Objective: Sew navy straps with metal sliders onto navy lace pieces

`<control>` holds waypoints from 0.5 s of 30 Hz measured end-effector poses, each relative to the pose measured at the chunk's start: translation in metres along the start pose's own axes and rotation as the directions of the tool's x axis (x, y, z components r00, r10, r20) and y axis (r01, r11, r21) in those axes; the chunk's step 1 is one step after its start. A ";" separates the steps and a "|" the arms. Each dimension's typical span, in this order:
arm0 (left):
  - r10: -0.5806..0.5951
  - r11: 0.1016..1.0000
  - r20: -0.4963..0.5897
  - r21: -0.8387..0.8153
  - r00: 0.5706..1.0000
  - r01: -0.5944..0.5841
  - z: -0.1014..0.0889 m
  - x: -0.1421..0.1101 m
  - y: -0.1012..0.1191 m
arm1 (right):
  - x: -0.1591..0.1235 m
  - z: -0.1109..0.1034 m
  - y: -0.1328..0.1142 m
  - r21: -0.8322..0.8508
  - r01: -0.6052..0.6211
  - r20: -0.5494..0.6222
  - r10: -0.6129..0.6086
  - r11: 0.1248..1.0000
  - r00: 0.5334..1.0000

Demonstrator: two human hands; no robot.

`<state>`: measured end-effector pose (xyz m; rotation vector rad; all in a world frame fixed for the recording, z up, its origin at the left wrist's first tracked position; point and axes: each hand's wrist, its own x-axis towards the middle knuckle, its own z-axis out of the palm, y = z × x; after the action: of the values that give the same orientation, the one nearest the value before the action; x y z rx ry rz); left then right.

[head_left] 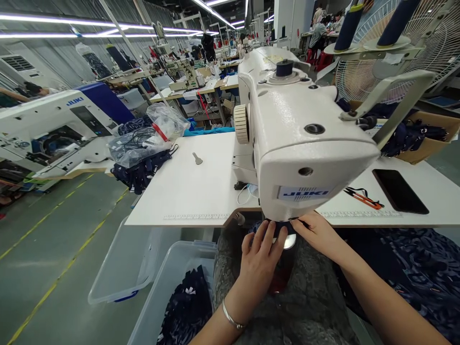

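A white JUKI sewing machine (pixel 312 158) stands before me, its sewing area hidden below the head. Navy fabric (pixel 256 226) lies under it on the narrow machine arm, only partly visible. My left hand (pixel 261 251) rests over this cloth with fingers stretched and apart, fingertips close beneath the head. At the other side, my right hand (pixel 318 232) has its fingers closed at the fabric's edge; the machine head covers part of the fingertips. Below my left fingers, a shiny metal plate (pixel 288 242) shows.
On the white table (pixel 201 191) lie a small metal key-like piece (pixel 197 159), orange thread snips (pixel 364 198) and a black phone (pixel 400 190). Bagged navy pieces (pixel 140 163) sit at its left edge. Below, a clear plastic bin (pixel 172 258) holds navy pieces. Patterned navy fabric (pixel 427 273) hangs at right.
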<state>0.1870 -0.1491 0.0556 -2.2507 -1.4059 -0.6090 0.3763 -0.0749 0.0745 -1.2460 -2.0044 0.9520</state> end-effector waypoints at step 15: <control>-0.015 0.998 -0.137 -0.063 0.990 0.007 0.032 -0.010 -0.012 | 0.006 0.006 -0.008 0.117 0.108 -0.089 -0.098 0.987 0.991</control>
<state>0.1774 -0.1334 0.0249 -2.2037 -1.3500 -0.8062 0.3654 -0.0729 0.0780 -1.0873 -1.8984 0.9419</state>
